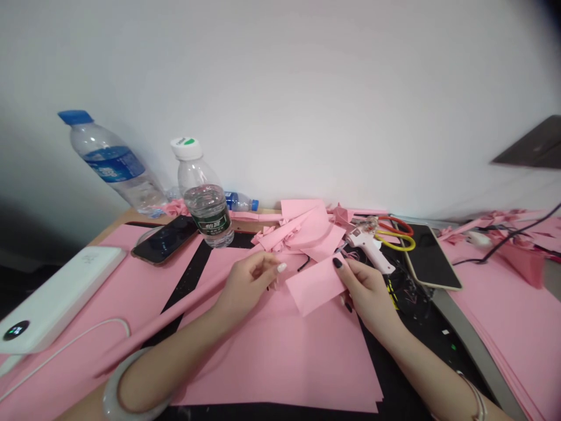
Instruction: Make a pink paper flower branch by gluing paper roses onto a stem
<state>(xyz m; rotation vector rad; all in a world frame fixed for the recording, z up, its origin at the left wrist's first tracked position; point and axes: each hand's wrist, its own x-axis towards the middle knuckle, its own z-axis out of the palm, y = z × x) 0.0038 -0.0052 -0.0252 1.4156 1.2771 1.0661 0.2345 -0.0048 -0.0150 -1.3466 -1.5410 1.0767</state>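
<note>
My right hand (366, 286) pinches the right edge of a small folded pink paper piece (316, 286), thumb on top, held just above a large pink sheet (284, 356). My left hand (249, 280) hovers just left of that piece with its fingers curled together; I cannot make out anything in them. A white bangle (127, 397) sits on my left wrist. Both hands are over the black cutting mat (193, 272) in the middle of the desk.
A pile of folded pink scraps (302, 231) lies behind the hands, with a white glue gun (370, 248), red and yellow scissors (397, 234) and a phone (429, 257) to the right. Two water bottles (204, 196), another phone (165, 238) and a white power bank (56, 292) stand left.
</note>
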